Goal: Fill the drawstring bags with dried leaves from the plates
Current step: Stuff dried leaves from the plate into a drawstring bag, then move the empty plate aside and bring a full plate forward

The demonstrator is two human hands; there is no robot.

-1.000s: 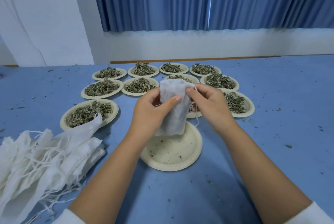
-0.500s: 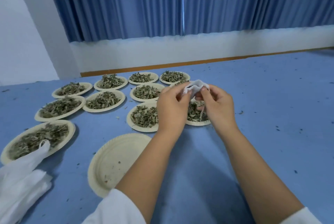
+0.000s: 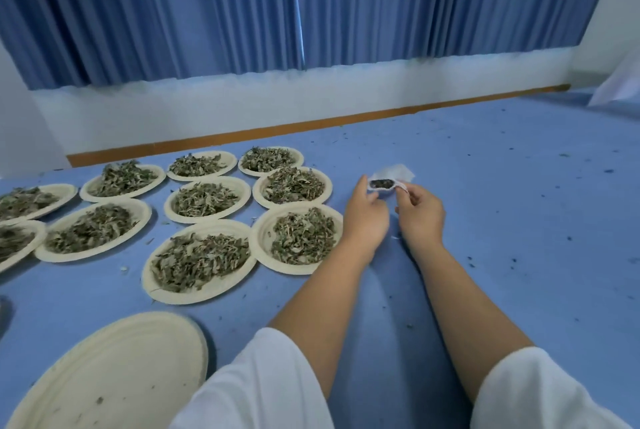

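Observation:
A white drawstring bag (image 3: 395, 172) lies on the blue table to the right of the plates, its mouth facing me and showing dark dried leaves inside. My left hand (image 3: 366, 218) holds the left rim of the mouth with fingertip and thumb. My right hand (image 3: 420, 212) pinches the right rim, where a bit of string shows. Several paper plates heaped with dried leaves stand to the left; the nearest plate of leaves (image 3: 300, 237) is beside my left wrist.
An empty paper plate (image 3: 104, 376) with a few crumbs sits at the near left by my left sleeve. Leaf crumbs are scattered over the blue table (image 3: 519, 220). A wall with blue curtains runs behind the table's far edge.
Both hands carried the bag from above the empty plate to the right and set it down on the table beyond the plates. The pile of empty bags has left the view.

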